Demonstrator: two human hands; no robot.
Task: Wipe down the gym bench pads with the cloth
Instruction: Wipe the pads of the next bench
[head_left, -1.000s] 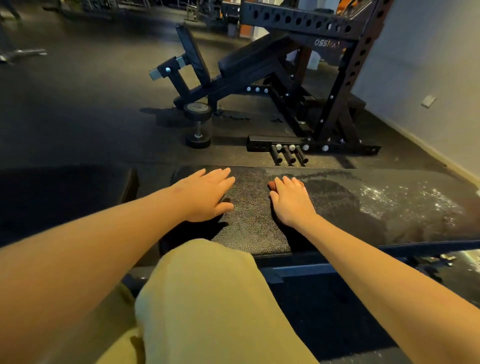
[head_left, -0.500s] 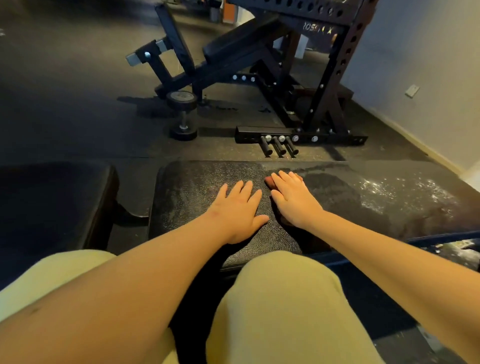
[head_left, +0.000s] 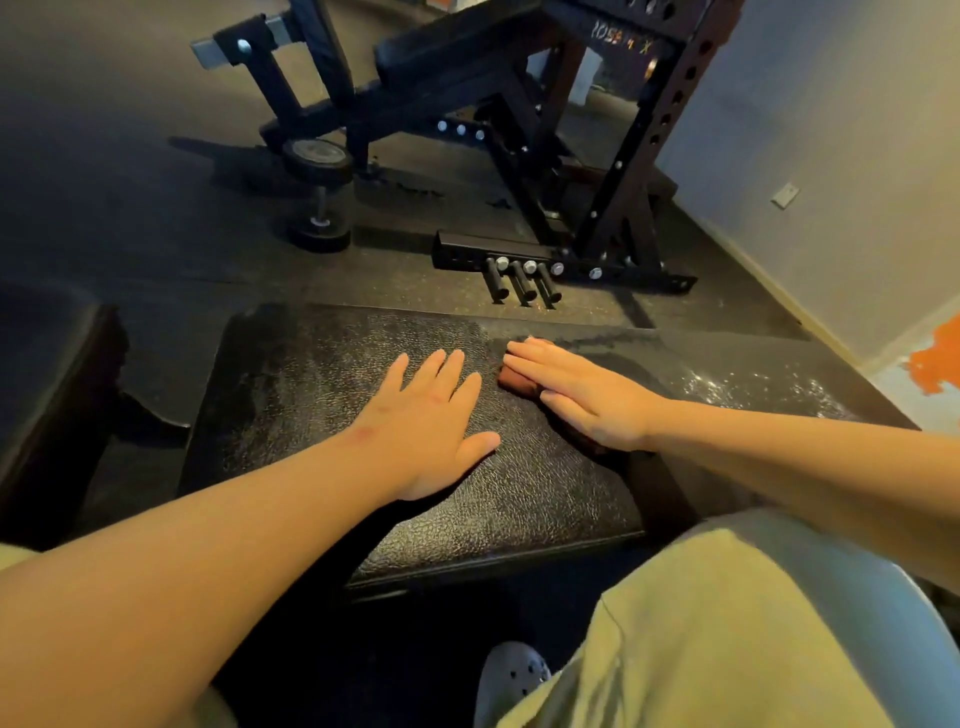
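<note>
While both palms lie flat on the bench pad (head_left: 322, 395), only one covers anything. Right hand (head_left: 587, 395) rests fingers straight and together, pressed down on a reddish-brown cloth (head_left: 511, 379); the cloth shows at the fingertips and along the thumb side, apparently folded or bunched, though most of it is hidden under the palm. No curl of the fingers around it: the hand lies on top, flat and extended. Cloth sits toward the far edge of the pad, roughly mid-length.

Left hand (head_left: 431, 431) is spread open, empty, palm on bare pad just beside the right hand, thumb pointing toward it; the two do not touch.

Pad surface: black, pebbled texture, sheen on the left part, a band of pale speckle toward the right end (head_left: 769, 384). A second dark pad (head_left: 47, 374) lies off the left end, gap between.

Beyond the far edge: dumbbell (head_left: 318, 195) standing on end on the floor, black rack frame (head_left: 618, 208) near the wall. Khaki trouser leg (head_left: 727, 634) and pale shoe (head_left: 511, 675) at the near edge.
</note>
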